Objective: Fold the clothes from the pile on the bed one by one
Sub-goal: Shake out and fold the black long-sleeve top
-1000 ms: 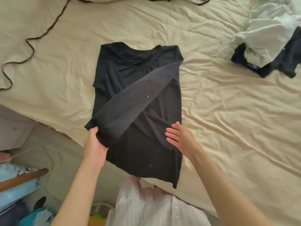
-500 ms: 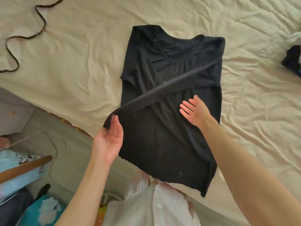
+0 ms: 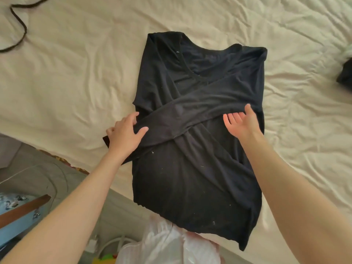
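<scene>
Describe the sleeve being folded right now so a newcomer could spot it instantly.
On the cream bed sheet lies a black long-sleeved top, neckline away from the person. The sleeve is the dark band crossing its chest diagonally, gripped by the left hand; unlike the flat body, it lies raised on top.

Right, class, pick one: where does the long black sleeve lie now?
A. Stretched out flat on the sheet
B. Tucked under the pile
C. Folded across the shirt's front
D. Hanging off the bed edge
C: the sleeve crosses the black shirt diagonally, its end in the left hand.
</scene>
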Tool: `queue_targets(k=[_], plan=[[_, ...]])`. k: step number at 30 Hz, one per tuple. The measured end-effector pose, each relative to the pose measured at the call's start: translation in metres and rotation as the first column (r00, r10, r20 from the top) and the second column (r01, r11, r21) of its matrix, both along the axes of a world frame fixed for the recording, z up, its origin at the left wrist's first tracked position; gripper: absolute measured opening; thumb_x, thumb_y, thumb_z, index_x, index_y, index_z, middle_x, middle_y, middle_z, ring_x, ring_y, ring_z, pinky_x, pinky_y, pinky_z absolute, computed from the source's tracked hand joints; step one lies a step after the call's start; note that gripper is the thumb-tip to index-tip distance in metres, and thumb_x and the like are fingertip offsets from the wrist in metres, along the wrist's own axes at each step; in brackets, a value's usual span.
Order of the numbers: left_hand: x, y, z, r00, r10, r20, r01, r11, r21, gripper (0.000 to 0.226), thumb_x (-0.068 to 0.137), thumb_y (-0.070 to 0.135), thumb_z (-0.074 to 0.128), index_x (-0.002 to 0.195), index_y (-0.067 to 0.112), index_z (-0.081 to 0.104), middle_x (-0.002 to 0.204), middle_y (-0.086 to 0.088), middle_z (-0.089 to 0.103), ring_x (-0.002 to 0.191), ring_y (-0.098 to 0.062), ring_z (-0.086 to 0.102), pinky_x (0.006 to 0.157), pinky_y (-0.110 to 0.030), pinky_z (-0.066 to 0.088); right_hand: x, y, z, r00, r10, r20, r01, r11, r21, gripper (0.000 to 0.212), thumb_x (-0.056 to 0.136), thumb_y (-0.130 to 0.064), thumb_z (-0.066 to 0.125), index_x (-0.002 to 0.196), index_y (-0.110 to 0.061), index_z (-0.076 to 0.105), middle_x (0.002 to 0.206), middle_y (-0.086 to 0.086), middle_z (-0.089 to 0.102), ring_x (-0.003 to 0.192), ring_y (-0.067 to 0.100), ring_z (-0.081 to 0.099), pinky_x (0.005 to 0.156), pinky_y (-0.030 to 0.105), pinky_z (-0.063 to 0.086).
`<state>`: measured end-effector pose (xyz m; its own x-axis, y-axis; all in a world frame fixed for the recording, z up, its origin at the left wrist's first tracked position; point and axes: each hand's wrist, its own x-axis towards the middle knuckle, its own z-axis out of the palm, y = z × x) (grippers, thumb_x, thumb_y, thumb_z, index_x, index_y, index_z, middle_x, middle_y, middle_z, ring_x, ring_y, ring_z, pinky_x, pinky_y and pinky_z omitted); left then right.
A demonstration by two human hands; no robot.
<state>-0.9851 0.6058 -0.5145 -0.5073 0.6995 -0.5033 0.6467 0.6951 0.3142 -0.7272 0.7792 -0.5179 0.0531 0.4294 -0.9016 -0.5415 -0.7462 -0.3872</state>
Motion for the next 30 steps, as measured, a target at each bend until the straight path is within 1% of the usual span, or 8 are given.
queue_targets(k=[3,5,9,15,20,22,26,30], plan=[[0.005,0.024,0.010,0.999,-0.040,0.029,0.043,0.992,-0.115,0.031,0.094,0.040,0.052,0.118,0.020,0.057,0.111,0.000,0.064,0.105,-0.023,0.056,0.091,-0.037,0.031,0.010,0.020,0.002,0.996,-0.084,0.002,0.084,0.996,-0.031,0.024,0.098,-0.036,0.048,0.109,-0.016,0.056,0.104,-0.003,0.057,0.123,0.013,0.050,0.100,0.032,0.040],[0.002,0.030,0.022,0.979,0.050,0.199,-0.047,0.999,-0.022,0.026,0.093,0.035,0.055,0.109,0.017,0.062,0.104,0.003,0.064,0.099,-0.016,0.057,0.086,-0.032,0.041,0.020,0.034,0.006,0.996,-0.086,0.027,0.087,0.993,-0.074,0.015,0.098,-0.030,0.047,0.102,-0.017,0.056,0.091,-0.007,0.056,0.107,0.010,0.056,0.095,0.030,0.042],[0.004,0.030,0.053,0.648,0.278,0.709,-0.345,0.937,-0.053,0.017,0.095,0.028,0.052,0.098,0.014,0.061,0.088,0.004,0.069,0.078,-0.007,0.065,0.060,-0.018,0.049,0.047,0.052,0.017,0.992,-0.060,0.107,0.072,0.991,-0.113,0.016,0.100,-0.021,0.042,0.101,-0.012,0.055,0.091,-0.005,0.057,0.110,0.009,0.057,0.082,0.025,0.045],[0.017,0.011,0.039,0.833,0.157,0.531,0.056,0.930,-0.364,0.021,0.094,0.040,0.051,0.104,0.022,0.050,0.094,0.001,0.065,0.084,-0.012,0.064,0.068,-0.023,0.049,0.073,0.060,0.015,0.994,-0.064,0.093,0.078,0.986,-0.150,0.019,0.100,-0.018,0.042,0.090,-0.007,0.055,0.102,-0.001,0.063,0.113,0.014,0.059,0.082,0.023,0.048],[0.028,-0.003,0.036,0.857,0.205,0.473,0.161,0.765,-0.623,0.022,0.093,0.022,0.057,0.110,0.015,0.046,0.094,-0.007,0.060,0.079,-0.020,0.062,0.067,-0.032,0.054,0.087,0.054,0.002,0.999,0.028,0.040,-0.022,0.989,-0.146,0.033,0.101,-0.019,0.037,0.129,-0.007,0.049,0.133,0.003,0.054,0.124,0.020,0.051,0.096,0.031,0.042],[0.034,0.010,0.041,0.922,0.020,0.387,0.265,0.695,-0.668,0.023,0.095,0.025,0.053,0.115,0.016,0.047,0.102,-0.003,0.057,0.087,-0.020,0.059,0.075,-0.032,0.053,0.091,0.050,-0.002,1.000,0.011,0.003,-0.011,0.992,-0.128,0.030,0.100,-0.019,0.039,0.125,-0.008,0.051,0.129,0.003,0.055,0.121,0.021,0.052,0.092,0.033,0.043],[0.063,0.082,0.046,0.961,-0.271,0.049,0.271,0.897,-0.349,0.018,0.098,0.030,0.041,0.106,0.021,0.054,0.104,-0.001,0.063,0.092,-0.023,0.058,0.077,-0.034,0.047,0.096,0.045,-0.007,0.998,-0.041,-0.049,0.035,0.993,-0.111,0.016,0.096,-0.021,0.051,0.102,-0.009,0.060,0.111,0.003,0.063,0.097,0.020,0.061,0.072,0.032,0.049],[0.117,0.178,0.030,0.937,-0.246,0.248,0.248,0.968,0.026,0.021,0.096,0.025,0.043,0.110,0.021,0.058,0.107,0.004,0.062,0.094,-0.017,0.057,0.079,-0.027,0.041,0.101,0.044,-0.012,0.994,-0.068,-0.080,0.055,0.986,-0.160,0.024,0.097,-0.035,0.050,0.097,-0.013,0.061,0.100,0.001,0.065,0.091,0.017,0.062,0.067,0.032,0.048]])
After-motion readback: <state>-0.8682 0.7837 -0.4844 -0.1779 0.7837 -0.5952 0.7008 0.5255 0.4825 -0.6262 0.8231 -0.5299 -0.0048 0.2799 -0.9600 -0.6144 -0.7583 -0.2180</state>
